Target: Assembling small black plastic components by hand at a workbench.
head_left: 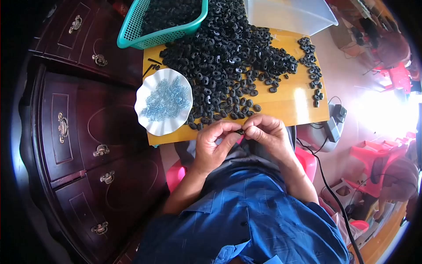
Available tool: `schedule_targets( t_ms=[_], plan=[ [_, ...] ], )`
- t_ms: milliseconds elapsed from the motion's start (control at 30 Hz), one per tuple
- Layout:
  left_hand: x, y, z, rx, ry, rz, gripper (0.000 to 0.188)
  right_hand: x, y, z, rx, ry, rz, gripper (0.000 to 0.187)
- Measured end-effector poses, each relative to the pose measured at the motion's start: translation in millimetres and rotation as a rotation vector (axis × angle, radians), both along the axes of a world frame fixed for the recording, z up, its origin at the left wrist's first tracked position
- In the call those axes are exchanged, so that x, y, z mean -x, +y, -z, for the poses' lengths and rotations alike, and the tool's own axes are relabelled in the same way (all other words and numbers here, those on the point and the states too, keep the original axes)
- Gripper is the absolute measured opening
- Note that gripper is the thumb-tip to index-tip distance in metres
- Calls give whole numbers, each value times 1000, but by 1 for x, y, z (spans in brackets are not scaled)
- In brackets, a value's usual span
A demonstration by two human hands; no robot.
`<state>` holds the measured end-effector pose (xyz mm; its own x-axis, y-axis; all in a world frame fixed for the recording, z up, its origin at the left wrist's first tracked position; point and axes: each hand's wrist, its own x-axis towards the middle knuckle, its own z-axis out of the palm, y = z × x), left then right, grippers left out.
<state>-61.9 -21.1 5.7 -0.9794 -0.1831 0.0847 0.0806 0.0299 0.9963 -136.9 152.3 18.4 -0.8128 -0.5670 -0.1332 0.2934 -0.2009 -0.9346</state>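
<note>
My left hand is closed in a pinch on a small black plastic piece just off the table's near edge. My right hand meets it there, thumb and forefinger pressed together beside the piece; what lies between those fingertips is too small to make out. Beyond my hands a big heap of black oval plastic pieces spreads over the yellow wooden table. To the left, a white scalloped dish holds a pile of tiny shiny bluish-clear bits.
A green plastic basket of dark pieces stands at the far left, and a translucent bin at the far right. More black pieces line the right edge. Dark wooden cabinets flank the left; a black cable runs on the right.
</note>
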Motion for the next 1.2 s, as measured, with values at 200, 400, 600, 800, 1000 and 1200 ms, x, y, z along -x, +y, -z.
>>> schedule_targets(
  t_ms=[200, 400, 600, 800, 1000, 1200],
  plan=[
    [3, 0, -1, -7, 42, 11, 16, 4, 1, -3, 62, -133, -80, 10],
    [-1, 2, -2, -254, -11, 37, 19, 33, 21, -5, -168, 159, 127, 6],
    [-1, 1, 4, -288, -32, 36, 19, 97, 53, -1, -908, 729, 490, 10],
    [1, 2, 2, -314, -41, 7, 18, 126, 53, 20, -1072, 870, 501, 13],
    [0, 1, 1, -314, -67, 8, 16, 133, 49, 24, -1219, 878, 411, 17],
    [0, -1, 1, -333, -70, 7, 17, 121, 53, 20, -1163, 893, 446, 15]
  ],
)
